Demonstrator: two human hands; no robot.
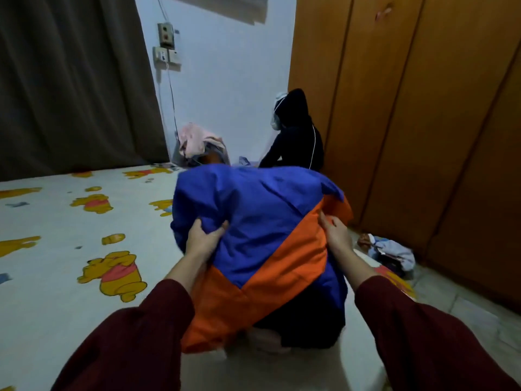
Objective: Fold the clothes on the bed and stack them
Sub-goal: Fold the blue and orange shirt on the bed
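Blue-and-orange garment [262, 235] held up over bed [56, 277], both hands gripping it: left hand [204, 237] bunches blue fabric, right hand [335, 235] pinches orange edge. Sheet printed with yellow cartoon bears, no legible writing. Beyond: clothes pile [197, 142], person in black [296, 134], wooden wardrobe [423, 108].

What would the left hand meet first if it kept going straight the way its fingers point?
The left hand already grips the blue and orange garment, so more of that cloth comes first. Past it probably lies the bed sheet, though depth is unclear.
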